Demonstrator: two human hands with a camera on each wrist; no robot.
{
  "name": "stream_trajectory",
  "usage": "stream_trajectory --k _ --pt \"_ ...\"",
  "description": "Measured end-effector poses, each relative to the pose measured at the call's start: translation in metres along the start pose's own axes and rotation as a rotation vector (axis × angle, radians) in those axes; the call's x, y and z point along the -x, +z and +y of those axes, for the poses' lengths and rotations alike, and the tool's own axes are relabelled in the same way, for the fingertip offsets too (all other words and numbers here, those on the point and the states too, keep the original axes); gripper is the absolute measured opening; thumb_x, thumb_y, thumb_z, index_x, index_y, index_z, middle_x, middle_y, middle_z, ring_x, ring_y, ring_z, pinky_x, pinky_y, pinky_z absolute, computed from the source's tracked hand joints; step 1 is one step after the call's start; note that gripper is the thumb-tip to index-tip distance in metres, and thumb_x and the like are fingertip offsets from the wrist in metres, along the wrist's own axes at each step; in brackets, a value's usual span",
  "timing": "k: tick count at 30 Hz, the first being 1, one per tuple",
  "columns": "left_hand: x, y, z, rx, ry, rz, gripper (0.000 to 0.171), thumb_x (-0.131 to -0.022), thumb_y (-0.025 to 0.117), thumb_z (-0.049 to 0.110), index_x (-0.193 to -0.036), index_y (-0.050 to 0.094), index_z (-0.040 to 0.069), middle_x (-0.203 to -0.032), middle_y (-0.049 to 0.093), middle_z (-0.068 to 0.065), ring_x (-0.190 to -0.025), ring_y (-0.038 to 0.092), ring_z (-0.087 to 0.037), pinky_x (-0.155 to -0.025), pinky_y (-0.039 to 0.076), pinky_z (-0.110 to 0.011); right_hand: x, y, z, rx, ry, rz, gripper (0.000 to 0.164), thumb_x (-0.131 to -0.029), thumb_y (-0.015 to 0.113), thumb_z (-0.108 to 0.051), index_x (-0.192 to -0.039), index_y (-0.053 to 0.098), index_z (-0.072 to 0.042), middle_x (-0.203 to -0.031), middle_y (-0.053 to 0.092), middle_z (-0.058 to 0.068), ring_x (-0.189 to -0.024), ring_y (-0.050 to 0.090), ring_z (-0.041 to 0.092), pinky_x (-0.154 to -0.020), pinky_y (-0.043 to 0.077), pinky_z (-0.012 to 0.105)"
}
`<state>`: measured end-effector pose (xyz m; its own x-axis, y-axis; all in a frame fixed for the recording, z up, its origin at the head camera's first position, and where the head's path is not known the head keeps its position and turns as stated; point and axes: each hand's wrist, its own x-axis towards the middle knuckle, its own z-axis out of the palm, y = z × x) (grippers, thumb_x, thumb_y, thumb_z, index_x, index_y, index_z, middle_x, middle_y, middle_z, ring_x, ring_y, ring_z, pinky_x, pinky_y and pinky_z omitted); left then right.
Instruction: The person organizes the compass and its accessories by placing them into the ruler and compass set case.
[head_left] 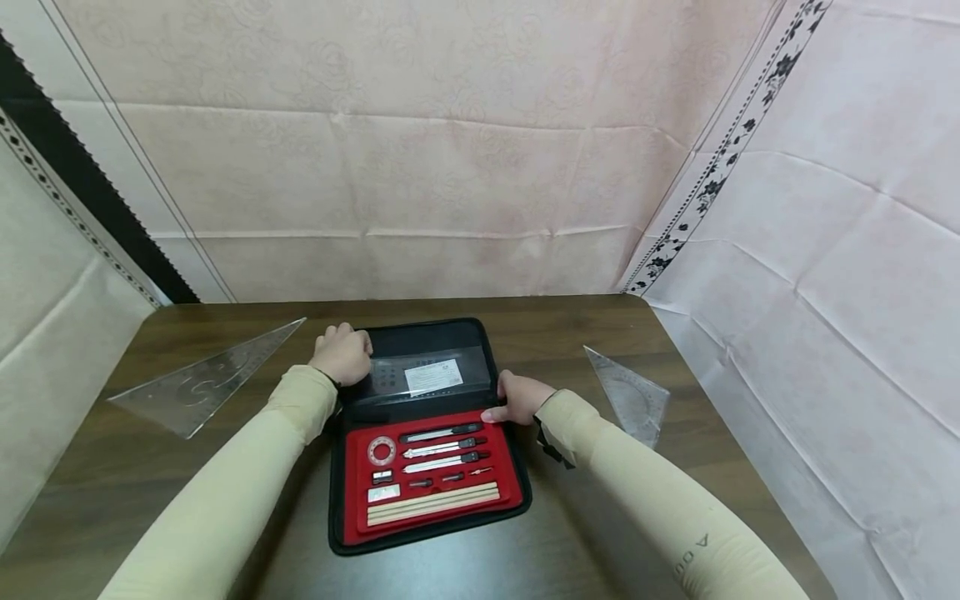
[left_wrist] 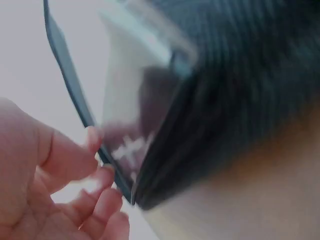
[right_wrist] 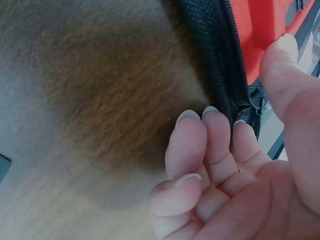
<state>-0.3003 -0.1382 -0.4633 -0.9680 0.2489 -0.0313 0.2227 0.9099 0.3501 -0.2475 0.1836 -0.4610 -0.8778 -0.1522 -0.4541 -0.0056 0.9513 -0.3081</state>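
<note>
Head view: a drawing-set case (head_left: 336,504) open before me, in my grasp on either side

Nearest me run my pale yellow sleeves (head_left: 217,492); the one on the right bears a black printed A (head_left: 702,540), with rounded characters beside it that I can't read for certain. The case lies in the middle of the wooden tabletop (head_left: 420,579), its red tray (head_left: 512,492) toward me. Along the tray's front are three pale wooden rods (head_left: 433,503). Past them sit a white block (head_left: 383,493), a small sharpener (head_left: 382,477) and a row of little pieces (head_left: 453,477), then three long silver-and-black drawing tools (head_left: 442,448) beside a pale ring (head_left: 381,451) whose fine marks are too small to read.

My right fingers (right_wrist: 186,145) grip the case's right edge near the fold, thumb (head_left: 495,415) on the red tray, the others down by the zip (right_wrist: 239,45). My left fingers (left_wrist: 107,197) pinch the left edge of the black lid (head_left: 427,335). Its clear pocket (head_left: 478,362) shows a white card (head_left: 433,377) with lines of print, too tiny for me to make out.

Out to the left lies a large clear set square (head_left: 198,392); to the right, beyond my sleeve, a smaller set square (head_left: 636,396) with a curved scale, figures illegible. Farthest off hangs pale cloth (head_left: 450,167), bordered with black flowers (head_left: 708,190).
</note>
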Motion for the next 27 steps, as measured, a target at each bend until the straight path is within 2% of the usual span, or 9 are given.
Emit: stream_trajectory --k 4,7,10,13,16,20,23,27 --pt "0.013 -0.024 -0.009 0.049 0.046 -0.036 0.023 -0.089 0.047 0.006 -0.104 0.062 -0.002 -0.104 0.055 -0.02 -0.097 0.048 -0.038 -0.086 0.039 -0.052 0.0 0.0 -0.001 0.01 -0.006 0.003 0.056 -0.077 0.076 -0.05 -0.109 0.051 -0.012 -0.102 0.061 0.01 -0.087 0.055 0.023 -0.081 0.048 0.039" --pt "0.026 -0.04 -0.017 0.05 0.081 -0.079 0.021 -0.091 0.049 0.005 -0.105 0.06 -0.006 -0.097 0.06 -0.018 -0.083 0.055 -0.03 -0.077 0.046 -0.047 0.0 0.0 -0.002 0.009 -0.004 0.002 0.056 -0.076 0.076 -0.049 -0.109 0.051 -0.011 -0.102 0.061 0.01 -0.088 0.055 0.024 -0.081 0.048 0.04" --pt "0.044 -0.049 -0.024 0.011 0.077 -0.151 0.021 -0.092 0.055 0.01 -0.106 0.059 -0.006 -0.092 0.062 -0.015 -0.077 0.058 -0.024 -0.072 0.049 -0.044 0.001 -0.001 -0.002 -0.002 0.002 -0.003 0.056 -0.076 0.076 -0.049 -0.109 0.051 -0.012 -0.102 0.061 0.01 -0.088 0.055 0.024 -0.081 0.048 0.04" --pt "0.066 -0.054 -0.027 -0.056 0.051 -0.22 0.034 -0.09 0.067 0.026 -0.104 0.06 -0.004 -0.089 0.063 -0.011 -0.078 0.059 -0.023 -0.07 0.05 -0.045 0.001 -0.001 -0.002 -0.006 -0.002 -0.001 0.057 -0.076 0.076 -0.05 -0.109 0.05 -0.012 -0.102 0.06 0.009 -0.088 0.055 0.024 -0.081 0.048 0.04" --pt "0.092 -0.057 -0.026 -0.112 0.032 -0.285 0.055 -0.078 0.077 0.045 -0.102 0.061 -0.002 -0.087 0.063 -0.009 -0.079 0.061 -0.026 -0.07 0.05 -0.048 0.001 -0.001 -0.002 -0.009 -0.018 0.001 0.056 -0.076 0.076 -0.05 -0.108 0.05 -0.011 -0.101 0.06 0.009 -0.087 0.055 0.024 -0.081 0.047 0.04" --pt "0.129 -0.057 -0.022 -0.188 0.036 -0.339 0.091 -0.058 0.086 0.057 -0.114 0.058 -0.008 -0.101 0.064 -0.022 -0.09 0.062 -0.04 -0.077 0.048 -0.055 0.001 -0.002 -0.002 -0.017 -0.025 -0.011 0.056 -0.076 0.076 -0.05 -0.108 0.05 -0.012 -0.1 0.06 0.009 -0.087 0.055 0.023 -0.08 0.047 0.039" --pt "0.15 -0.05 -0.02 -0.268 0.06 -0.357 0.099 -0.046 0.091 0.055 -0.113 0.056 -0.01 -0.1 0.063 -0.025 -0.088 0.061 -0.045 -0.075 0.049 -0.056 0.001 -0.002 -0.001 -0.015 -0.021 -0.019 0.056 -0.076 0.076 -0.05 -0.108 0.05 -0.012 -0.101 0.06 0.009 -0.088 0.055 0.023 -0.081 0.047 0.039" --pt "0.167 -0.041 -0.021 -0.383 0.083 -0.335 0.087 -0.037 0.097 0.046 -0.096 0.056 -0.003 -0.083 0.061 -0.015 -0.074 0.061 -0.038 -0.064 0.051 -0.05 0.002 -0.002 -0.001 -0.014 -0.02 -0.026 0.056 -0.077 0.075 -0.05 -0.109 0.05 -0.012 -0.103 0.06 0.01 -0.09 0.055 0.024 -0.083 0.047 0.04"
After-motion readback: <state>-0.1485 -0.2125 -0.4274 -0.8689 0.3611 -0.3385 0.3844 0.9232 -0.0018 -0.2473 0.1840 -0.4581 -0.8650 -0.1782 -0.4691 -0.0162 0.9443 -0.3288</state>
